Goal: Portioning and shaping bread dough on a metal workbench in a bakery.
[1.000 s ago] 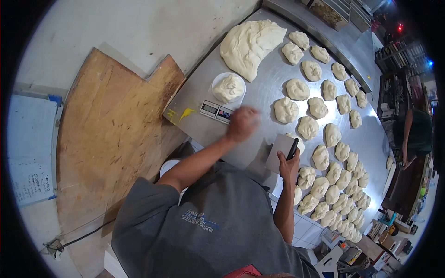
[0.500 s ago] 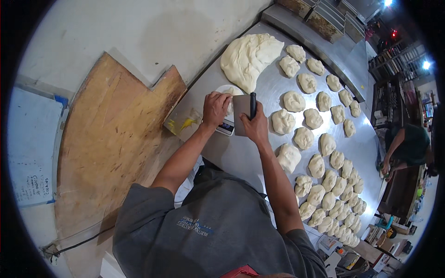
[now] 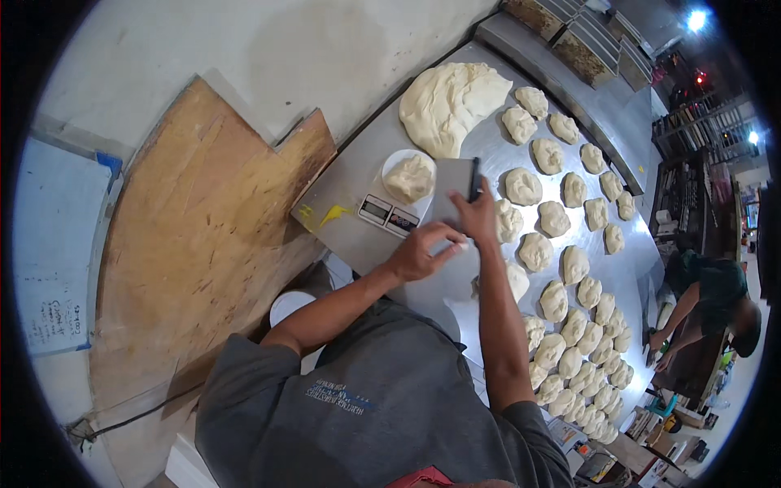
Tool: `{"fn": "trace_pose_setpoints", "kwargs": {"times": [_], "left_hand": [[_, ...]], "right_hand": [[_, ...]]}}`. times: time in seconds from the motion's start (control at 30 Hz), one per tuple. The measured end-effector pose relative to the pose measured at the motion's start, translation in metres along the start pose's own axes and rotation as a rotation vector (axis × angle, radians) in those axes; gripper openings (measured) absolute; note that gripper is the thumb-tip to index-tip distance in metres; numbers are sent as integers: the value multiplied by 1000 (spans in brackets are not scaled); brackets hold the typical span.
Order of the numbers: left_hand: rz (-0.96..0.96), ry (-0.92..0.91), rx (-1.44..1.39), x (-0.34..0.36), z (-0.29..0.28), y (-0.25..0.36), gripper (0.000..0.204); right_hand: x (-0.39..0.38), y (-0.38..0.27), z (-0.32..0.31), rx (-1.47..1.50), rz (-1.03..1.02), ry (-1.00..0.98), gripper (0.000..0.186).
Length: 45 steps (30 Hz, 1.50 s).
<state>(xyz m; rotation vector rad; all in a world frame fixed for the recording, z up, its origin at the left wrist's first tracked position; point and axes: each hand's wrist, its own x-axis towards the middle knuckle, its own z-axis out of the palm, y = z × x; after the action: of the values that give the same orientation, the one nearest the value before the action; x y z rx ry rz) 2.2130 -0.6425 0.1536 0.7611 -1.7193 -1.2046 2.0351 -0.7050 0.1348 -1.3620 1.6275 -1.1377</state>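
Observation:
My right hand [image 3: 476, 207] grips a metal bench scraper [image 3: 447, 183] by its dark handle, beside a digital kitchen scale [image 3: 389, 215]. A dough lump [image 3: 407, 179] sits on the scale's white round plate. Just below the scale, my left hand [image 3: 431, 248] is curled with a small pale bit, apparently dough, at its fingertips. A large dough mass [image 3: 451, 106] lies above the scale on the steel table [image 3: 350, 179], and several portioned dough pieces [image 3: 553, 218] cover its right side, some partly hidden behind my right arm.
A wooden board [image 3: 171, 236] stands along the wall on the left. Metal pans [image 3: 586, 49] sit beyond the table's back rail. At the far right another person [image 3: 708, 293] bends over the table's end. Shelving with trays [image 3: 700, 122] stands behind.
My left hand has come down and away from the dough on the scale, uncovering it. The scraper, which moved up to the scale, now sits slightly farther right. The other person has shifted.

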Motion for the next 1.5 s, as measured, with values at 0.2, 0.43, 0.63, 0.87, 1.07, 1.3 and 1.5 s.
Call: {"fn": "trace_pose_setpoints", "kwargs": {"times": [0.2,0.43,0.63,0.87,1.07,1.3,1.5], "left_hand": [[-9,-467,187,-17,92,-51,21],[385,-489,388,-24,171,-103,26],[554,-429,556,-28,117,-73,27],[413,-100,957,28,-22,-90,70],[400,-21,843,63,-79,-72,67],[302,-541,488,-13,73,-101,39],[253,-452,451,-23,117,-121,25]], "right_hand": [[-59,-31,-99,29,134,243,55],[-141,-3,-147,-58,172,434,50],[-201,22,-143,98,351,520,50],[-208,38,-134,57,453,512,49],[-188,10,-123,85,421,493,52],[-189,16,-126,-38,430,506,49],[-213,41,-104,-169,467,378,50]]}}
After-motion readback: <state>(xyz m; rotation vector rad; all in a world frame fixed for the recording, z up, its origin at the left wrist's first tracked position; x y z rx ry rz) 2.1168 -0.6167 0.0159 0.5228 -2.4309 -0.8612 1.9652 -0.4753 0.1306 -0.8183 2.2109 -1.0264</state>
